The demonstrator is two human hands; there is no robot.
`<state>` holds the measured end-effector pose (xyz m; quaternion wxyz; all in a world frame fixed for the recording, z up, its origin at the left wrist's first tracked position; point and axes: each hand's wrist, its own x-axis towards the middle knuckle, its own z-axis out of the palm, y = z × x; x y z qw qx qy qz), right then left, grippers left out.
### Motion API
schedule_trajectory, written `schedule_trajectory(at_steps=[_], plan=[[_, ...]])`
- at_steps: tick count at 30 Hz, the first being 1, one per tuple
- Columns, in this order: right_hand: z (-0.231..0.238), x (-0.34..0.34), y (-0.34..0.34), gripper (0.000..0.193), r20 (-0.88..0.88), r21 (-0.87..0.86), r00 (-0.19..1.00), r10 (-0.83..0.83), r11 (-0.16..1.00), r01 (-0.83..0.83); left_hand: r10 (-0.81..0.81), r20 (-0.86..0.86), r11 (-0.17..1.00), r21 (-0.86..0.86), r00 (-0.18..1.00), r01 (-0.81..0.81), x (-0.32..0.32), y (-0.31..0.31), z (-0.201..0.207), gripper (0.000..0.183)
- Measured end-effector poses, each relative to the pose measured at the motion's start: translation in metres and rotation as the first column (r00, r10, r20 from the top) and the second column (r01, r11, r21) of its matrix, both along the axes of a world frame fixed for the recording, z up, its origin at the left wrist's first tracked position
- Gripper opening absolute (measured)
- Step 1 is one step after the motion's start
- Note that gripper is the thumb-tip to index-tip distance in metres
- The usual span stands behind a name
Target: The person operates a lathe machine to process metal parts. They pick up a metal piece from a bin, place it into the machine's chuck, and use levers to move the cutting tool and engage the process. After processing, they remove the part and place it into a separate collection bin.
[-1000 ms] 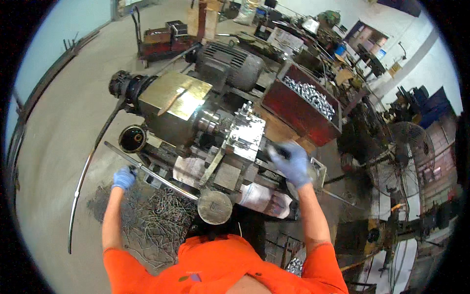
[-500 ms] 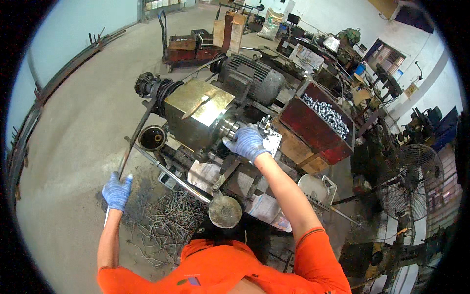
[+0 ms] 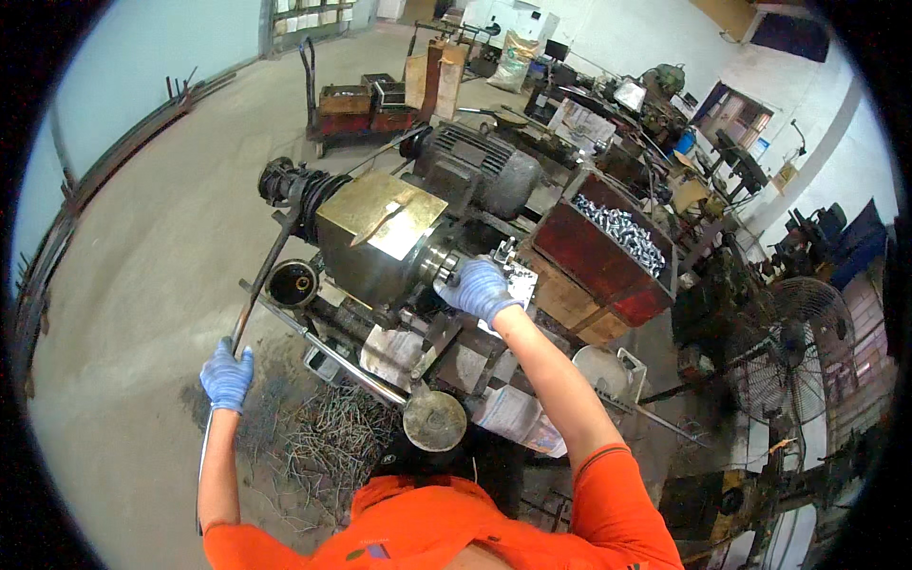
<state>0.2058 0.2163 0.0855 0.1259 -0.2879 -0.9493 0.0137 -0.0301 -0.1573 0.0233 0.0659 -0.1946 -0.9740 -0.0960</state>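
Observation:
My left hand (image 3: 227, 376), in a blue and white striped glove, is wrapped round a long dark lever bar (image 3: 255, 290) that slants up to the machine's belt end. The right hand (image 3: 478, 289), gloved alike, is closed at the bright metal spindle nose (image 3: 439, 266) of a small lathe-like machine. Whatever its fingers hold there is hidden by the glove. A brass-coloured sheet (image 3: 382, 214) with a thin wooden piece (image 3: 378, 226) on it covers the headstock. Beside the right hand lies a whitish plate (image 3: 521, 283) with small metal parts around it.
A dark red bin (image 3: 594, 252) full of shiny metal pieces (image 3: 622, 233) stands right of the machine. A motor (image 3: 484, 169) sits behind the headstock. Tangled metal shavings (image 3: 332, 432) lie on the floor, below a chrome bar (image 3: 347, 361). A standing fan (image 3: 793, 342) is at the right.
The view has shifted slightly, so the machine and bin sit a little further left. Both hands keep nearly the same places, the left on the lever bar and the right at the spindle.

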Motion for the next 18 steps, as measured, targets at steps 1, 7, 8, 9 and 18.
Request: schedule_trajectory(at_steps=[1, 7, 8, 9, 18], plan=[[0.009, 0.004, -0.003, 0.048, 0.043, 0.019, 0.999, -0.015, 1.000, 0.014, -0.035, -0.009, 0.999, 0.003, 0.999, 0.035, -0.004, 0.001, -0.001, 0.051], [0.087, 0.085, -0.013, 0.045, -0.117, 0.249, 0.990, 0.082, 0.967, -0.050, -0.298, -0.256, 0.952, -0.005, 0.920, 0.307, -0.009, 0.007, 0.010, 0.044], [0.104, 0.101, -0.011, 0.043, -0.094, 0.251, 0.996, 0.011, 0.968, 0.013, -0.337, -0.337, 0.930, 0.028, 0.879, 0.367, -0.010, 0.012, 0.014, 0.043], [0.120, 0.116, -0.004, 0.042, -0.070, 0.256, 0.996, -0.062, 0.964, 0.078, -0.370, -0.418, 0.901, 0.057, 0.830, 0.430, -0.010, 0.018, 0.019, 0.042], [0.117, 0.197, -0.003, 0.040, -0.332, 0.251, 0.905, -0.264, 0.901, 0.354, -0.421, -0.482, 0.618, 0.468, 0.768, 0.632, 0.035, 0.180, 0.093, 0.054]])
